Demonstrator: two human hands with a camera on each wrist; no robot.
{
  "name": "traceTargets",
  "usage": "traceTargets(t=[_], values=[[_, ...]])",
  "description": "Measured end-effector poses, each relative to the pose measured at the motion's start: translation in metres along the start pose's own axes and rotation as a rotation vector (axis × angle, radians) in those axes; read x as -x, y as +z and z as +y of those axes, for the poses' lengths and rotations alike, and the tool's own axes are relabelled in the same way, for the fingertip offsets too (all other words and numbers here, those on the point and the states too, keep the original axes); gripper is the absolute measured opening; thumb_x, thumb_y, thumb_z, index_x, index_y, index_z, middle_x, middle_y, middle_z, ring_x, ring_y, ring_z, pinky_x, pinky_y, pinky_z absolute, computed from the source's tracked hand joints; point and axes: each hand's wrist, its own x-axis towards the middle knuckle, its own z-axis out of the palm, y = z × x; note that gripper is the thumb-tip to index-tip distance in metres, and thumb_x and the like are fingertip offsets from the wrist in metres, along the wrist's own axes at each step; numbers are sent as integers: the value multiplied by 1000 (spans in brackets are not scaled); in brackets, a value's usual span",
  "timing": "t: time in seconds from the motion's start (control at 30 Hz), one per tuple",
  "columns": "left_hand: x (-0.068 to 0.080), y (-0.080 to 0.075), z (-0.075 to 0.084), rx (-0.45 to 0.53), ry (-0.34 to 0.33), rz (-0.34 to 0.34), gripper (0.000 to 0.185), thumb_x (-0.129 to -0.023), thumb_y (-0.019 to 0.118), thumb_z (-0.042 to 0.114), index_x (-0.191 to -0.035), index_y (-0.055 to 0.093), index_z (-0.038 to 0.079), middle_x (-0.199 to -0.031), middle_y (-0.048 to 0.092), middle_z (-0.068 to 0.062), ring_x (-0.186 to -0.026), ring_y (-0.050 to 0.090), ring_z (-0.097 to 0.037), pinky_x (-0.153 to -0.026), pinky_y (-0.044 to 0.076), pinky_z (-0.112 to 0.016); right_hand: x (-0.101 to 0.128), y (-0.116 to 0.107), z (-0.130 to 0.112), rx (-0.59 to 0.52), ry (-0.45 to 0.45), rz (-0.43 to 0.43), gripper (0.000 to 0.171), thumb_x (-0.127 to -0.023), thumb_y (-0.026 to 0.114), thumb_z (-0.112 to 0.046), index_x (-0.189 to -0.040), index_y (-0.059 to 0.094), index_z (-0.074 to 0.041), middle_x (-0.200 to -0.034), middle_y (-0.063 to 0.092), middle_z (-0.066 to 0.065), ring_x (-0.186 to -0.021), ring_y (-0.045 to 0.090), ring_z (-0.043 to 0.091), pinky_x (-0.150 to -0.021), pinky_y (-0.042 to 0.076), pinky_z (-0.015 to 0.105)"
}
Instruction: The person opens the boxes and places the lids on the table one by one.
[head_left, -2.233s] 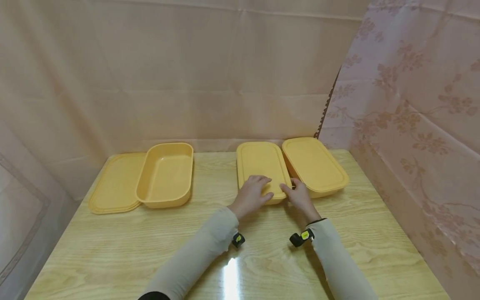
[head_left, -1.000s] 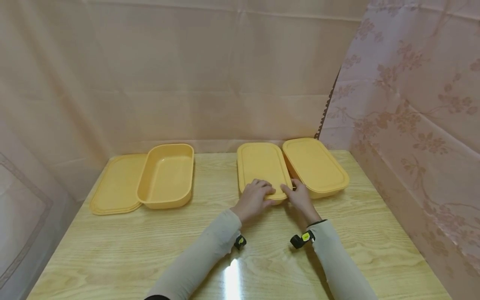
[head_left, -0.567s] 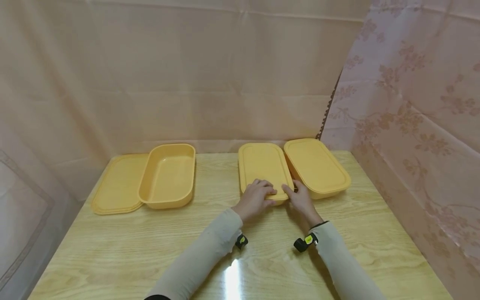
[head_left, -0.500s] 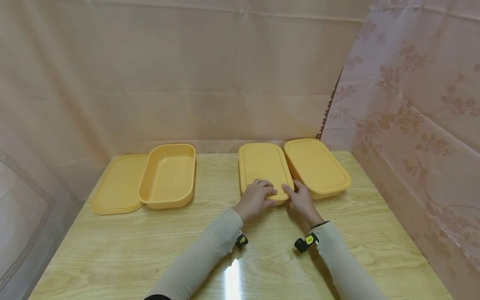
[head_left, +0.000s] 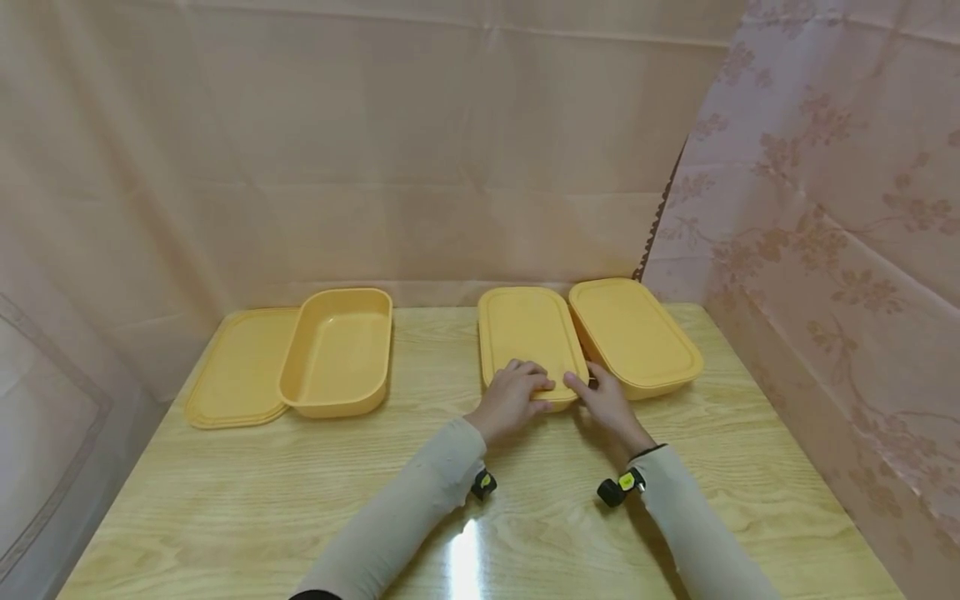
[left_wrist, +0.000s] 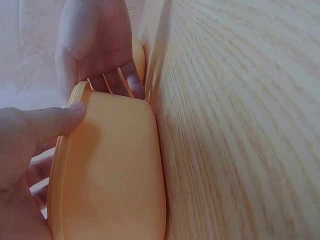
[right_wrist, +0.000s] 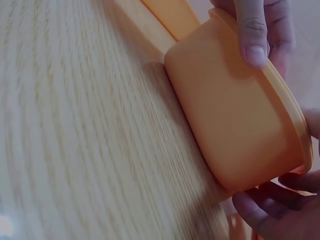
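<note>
Little has moved: both hands, left hand [head_left: 512, 397] and right hand [head_left: 609, 404], stay clamped on the lidded box [head_left: 529, 340] near the worktop's [head_left: 225, 508] far edge.

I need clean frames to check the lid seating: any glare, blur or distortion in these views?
Head view: sharp, with a white glare streak on the table between the sleeves; soft even light, faint shadows. Left wrist view: lidded container clear, the thumb close up is soft, the wood grain bends with wide-angle distortion. Right wrist view: grain smeared, container wall fairly clear.

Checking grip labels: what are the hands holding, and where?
Both left hand and right hand grip the lidded middle container at its near end.
</note>
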Motion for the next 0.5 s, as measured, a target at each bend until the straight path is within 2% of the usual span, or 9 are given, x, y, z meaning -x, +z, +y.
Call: traceTargets(t=[0.1,0.23,0.5], values=[[0,0,0,3,3,1,32,-88,71,28,-117,71,14,-127,63,-2,-117,55,-21,-95,47,-38,0,-2,4,1,-29,-30,54,-98,58,-35,-135,48,4,-122,60,24,-103,63,24,-77,55,24],[1,0,0,4,5,-2,32,-88,71,28,-117,71,13,-127,63,-2,-117,55,-21,-95,47,-38,0,-6,8,-3,-25,-81,60,-94,65,-34,-137,45,3,-123,59,23,-106,61,25,-80,53,23],[0,-1,-1,-6,1,-17,34,-89,69,31,-119,70,15,-129,62,-1,-119,53,-20,-97,45,-36,1,-12,10,-16,-15,-177,91,-81,80,-26,-150,28,1,-141,44,24,-117,57,36,-82,51,22]])
